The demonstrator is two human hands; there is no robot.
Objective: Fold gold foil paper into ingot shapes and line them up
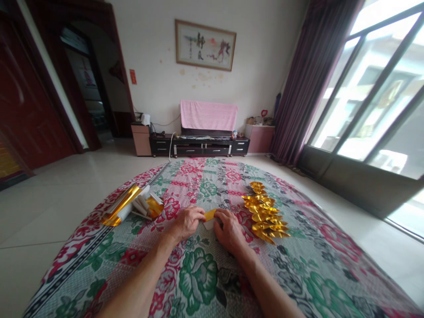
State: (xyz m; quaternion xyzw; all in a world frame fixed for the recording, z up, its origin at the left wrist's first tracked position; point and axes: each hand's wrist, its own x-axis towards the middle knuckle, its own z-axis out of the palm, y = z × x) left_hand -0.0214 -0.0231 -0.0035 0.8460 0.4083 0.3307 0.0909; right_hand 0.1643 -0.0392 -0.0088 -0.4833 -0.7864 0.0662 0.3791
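Note:
A small piece of gold foil paper (210, 215) with a pale lower part lies between my two hands, at the middle of the flower-patterned cloth. My left hand (188, 222) pinches its left end between thumb and fingers. On the other end, my right hand (229, 230) has its curled fingers and thumb closed. Right of my right hand stand rows of folded gold foil pieces (265, 212) with pointed ends. Over to the left lie a curled gold foil sheet (123, 205) and a bundle of white and gold paper strips (148, 205).
The patterned cloth (198, 274) covers the rounded surface under my hands. Beyond it, a low black cabinet (202, 148) stands by the wall, with a pink cloth (208, 115) draped above. A purple curtain (304, 84) and large windows are at right, a red door (29, 97) at left.

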